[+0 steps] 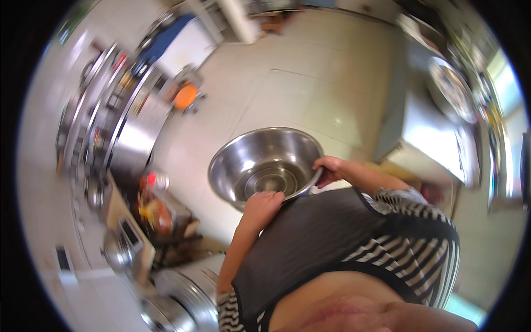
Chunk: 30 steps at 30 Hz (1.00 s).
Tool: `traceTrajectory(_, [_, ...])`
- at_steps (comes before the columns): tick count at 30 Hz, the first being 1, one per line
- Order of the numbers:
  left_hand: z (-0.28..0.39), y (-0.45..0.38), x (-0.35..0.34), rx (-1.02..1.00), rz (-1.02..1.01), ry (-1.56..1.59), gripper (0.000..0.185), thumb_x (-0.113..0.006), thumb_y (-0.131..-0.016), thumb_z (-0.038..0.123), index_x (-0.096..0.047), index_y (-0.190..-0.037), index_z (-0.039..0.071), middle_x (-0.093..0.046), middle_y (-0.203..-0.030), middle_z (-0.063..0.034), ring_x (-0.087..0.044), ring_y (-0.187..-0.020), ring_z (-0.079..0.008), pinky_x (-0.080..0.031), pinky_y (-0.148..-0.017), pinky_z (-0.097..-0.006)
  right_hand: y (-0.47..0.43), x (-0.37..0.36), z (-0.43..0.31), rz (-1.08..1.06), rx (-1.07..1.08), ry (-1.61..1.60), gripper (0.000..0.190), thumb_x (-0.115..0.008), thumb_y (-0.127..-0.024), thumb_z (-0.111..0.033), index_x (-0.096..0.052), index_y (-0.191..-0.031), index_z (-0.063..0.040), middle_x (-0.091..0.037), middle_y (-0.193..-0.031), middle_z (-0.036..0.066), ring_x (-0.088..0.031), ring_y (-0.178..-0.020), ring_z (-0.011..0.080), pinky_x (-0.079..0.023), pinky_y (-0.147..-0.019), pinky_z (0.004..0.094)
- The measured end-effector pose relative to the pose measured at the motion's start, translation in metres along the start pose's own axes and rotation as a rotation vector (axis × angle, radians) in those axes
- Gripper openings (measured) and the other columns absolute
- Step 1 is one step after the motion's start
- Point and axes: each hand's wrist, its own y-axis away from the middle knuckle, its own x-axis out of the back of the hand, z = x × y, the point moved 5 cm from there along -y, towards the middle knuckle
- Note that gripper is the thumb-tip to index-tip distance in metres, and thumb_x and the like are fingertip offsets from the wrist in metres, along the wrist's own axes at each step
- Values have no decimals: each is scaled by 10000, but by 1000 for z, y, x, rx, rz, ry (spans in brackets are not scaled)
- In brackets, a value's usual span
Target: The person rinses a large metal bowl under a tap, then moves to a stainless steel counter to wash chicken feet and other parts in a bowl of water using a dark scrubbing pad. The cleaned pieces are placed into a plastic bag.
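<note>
A large, wide stainless steel basin (265, 166) is held in front of my dark apron, tilted so its inside shows. Nothing solid is plainly visible in it; whether it holds a little water I cannot tell. My left hand (262, 205) or right is settled by side: the arm at the picture's left ends in my left hand, with its fingers over the near rim. On the basin's right rim, my right hand (330, 169) grips with the thumb side uppermost.
Shelves (97, 108) with kitchenware and a steel counter (139, 133) line the left. An orange round object (186, 97) stands near them. Bagged goods (155, 213) and metal pots (166, 313) lie lower left. At right, a steel worktop (431, 141) bears a large bowl (452, 89). Tiled floor (290, 79) lies ahead.
</note>
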Motion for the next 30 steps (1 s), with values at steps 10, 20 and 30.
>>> traceTrajectory(10, [-208,62,71,325,479,83,390,-693,-792,333,-598,-1090,100,-532,-1178,-154,-493,-1123,-342,-398,-948,-437,-74,-122,-126,291,296,-44,109,-542,-758,-76,-530,-828,7,-586,-781,136,-638,-708,276,-596,-724,421])
traceTrajectory(20, [-413,110,31,1065,542,1611,1020,-697,-787,461,-51,-1470,65,-478,-1295,-193,-577,-1064,-294,-538,-806,-424,-165,-207,-239,372,514,83,70,-583,-730,-99,-533,-748,-53,-534,-668,51,-533,-538,188,-505,-530,323])
traceTrajectory(30, [-587,102,60,1119,687,1833,354,-510,-823,73,-494,-1123,-114,-618,-1027,-204,-654,-917,-316,-579,-829,-448,-285,-314,-373,237,591,244,350,-555,-751,-66,-504,-1080,43,-608,-867,119,-637,-725,222,-573,-673,367])
